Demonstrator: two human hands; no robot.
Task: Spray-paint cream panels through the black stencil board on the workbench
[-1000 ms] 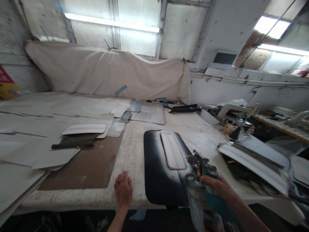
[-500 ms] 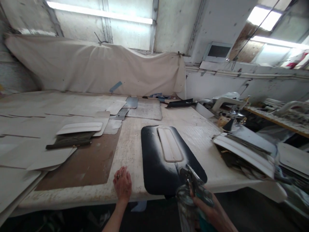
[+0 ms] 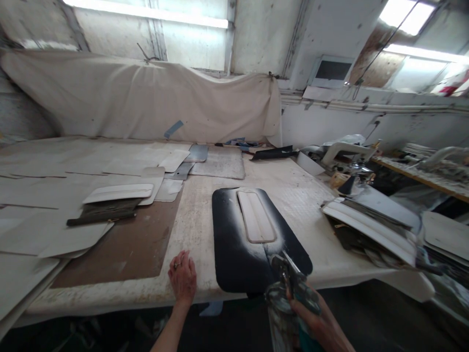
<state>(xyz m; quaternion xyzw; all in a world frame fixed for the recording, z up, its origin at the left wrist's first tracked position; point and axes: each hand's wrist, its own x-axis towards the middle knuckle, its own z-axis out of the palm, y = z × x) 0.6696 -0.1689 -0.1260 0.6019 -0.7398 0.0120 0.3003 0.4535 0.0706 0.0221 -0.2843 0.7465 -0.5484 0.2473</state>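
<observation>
My right hand [image 3: 311,313] is wrapped around the handle of a spray gun [image 3: 284,278], whose cup hangs beneath it. The gun's nozzle points over the near part of a dark panel [image 3: 234,264] with rounded corners. On that panel lies a pale, elongated, padded-looking piece [image 3: 256,217], with a whitish haze on the dark surface around it. Left of the panel, my left hand [image 3: 182,277] rests palm down on the table edge, fingers loosely stretched and holding nothing. A ring shows on one finger.
Pale sheets [image 3: 29,190] overlap across the table's left side, beside a brown board [image 3: 146,249]. A white-and-dark stitched piece [image 3: 119,193] lies on them. At the right edge sits a stack of similar pieces [image 3: 370,230]; sewing machines [image 3: 346,151] stand beyond.
The whole view has shifted slightly. Both hands, the spray gun and the panel keep nearly the same places relative to one another.
</observation>
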